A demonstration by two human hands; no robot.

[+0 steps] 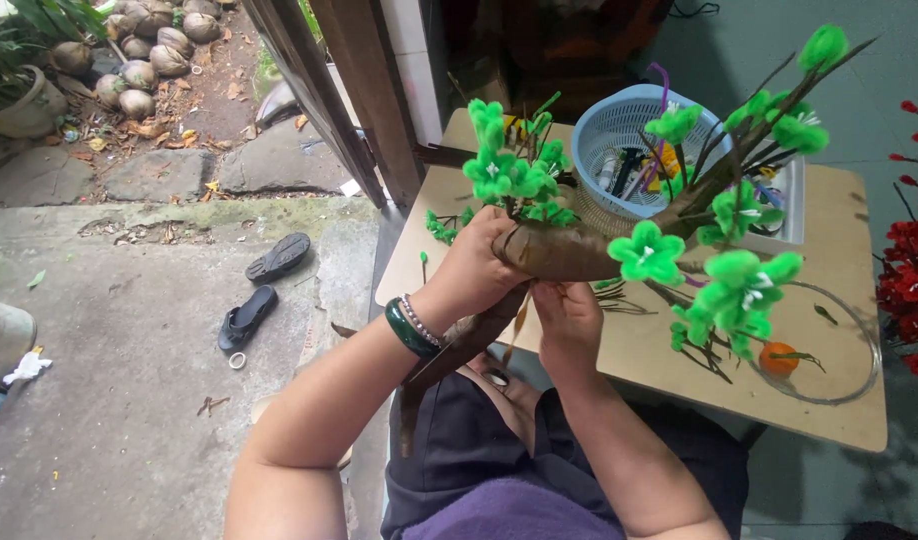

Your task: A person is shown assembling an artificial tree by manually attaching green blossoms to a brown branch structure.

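Note:
My left hand [476, 268] grips the brown wrapped trunk [569, 252] of a handmade tree, with a green bangle and a bead bracelet on the wrist. My right hand [569, 318] is closed on the underside of the same trunk, just below it. Thin dark branches spread up and to the right, carrying fuzzy green flowers [647, 252] with white centres. The trunk's lower end [449, 355] slants down towards my lap.
A small tan table [839, 400] holds a blue plastic basket [619, 120] of craft bits, a white tray [791, 215] and a clear round dish [859, 345] with an orange object [777, 358]. Red flowers [914, 250] stand at right. Sandals [264, 290] lie on the concrete at left.

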